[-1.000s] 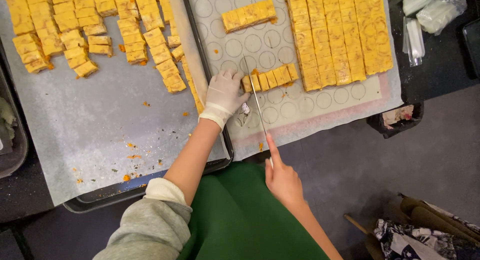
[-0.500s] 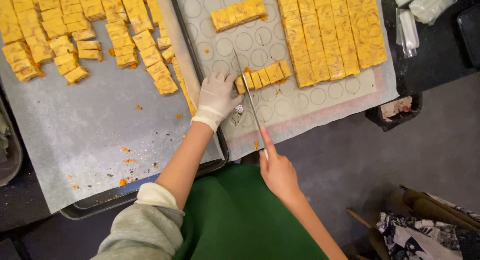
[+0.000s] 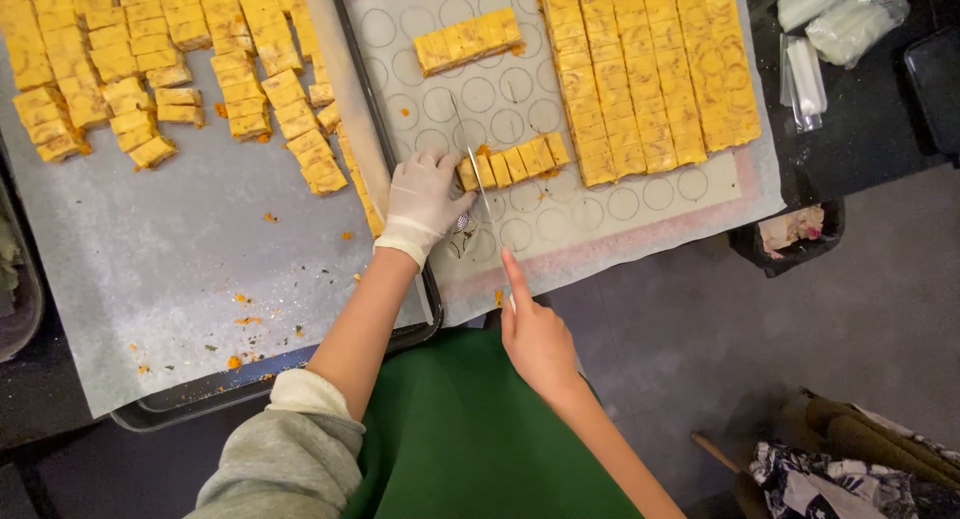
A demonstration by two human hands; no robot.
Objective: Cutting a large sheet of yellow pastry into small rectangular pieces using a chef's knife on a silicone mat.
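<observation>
Evenly and brightly lit from overhead, with a warm cast over the yellow squares [image 3: 640, 69]. Soft, short shadows only, one under the gloved left hand [image 3: 422, 201] on the baking mat [image 3: 600, 219]. Mild sheen on the parchment [image 3: 180, 269] toward its near edge. Much dimmer at the floor and far-right corner. Sharp at centre; slight blur along the knife blade [image 3: 478, 184] and bare right hand [image 3: 535, 334]. Slight wide-angle bending at the frame's edges.

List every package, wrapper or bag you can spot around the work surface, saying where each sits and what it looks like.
Clear plastic bag: top right corner, on dark counter, crumpled, whitish contents.
Flat clear plastic packet: just left of it, narrow, rectangular.
Black-and-white patterned bag: bottom right, on floor, crumpled.
No screens or signs show.
</observation>
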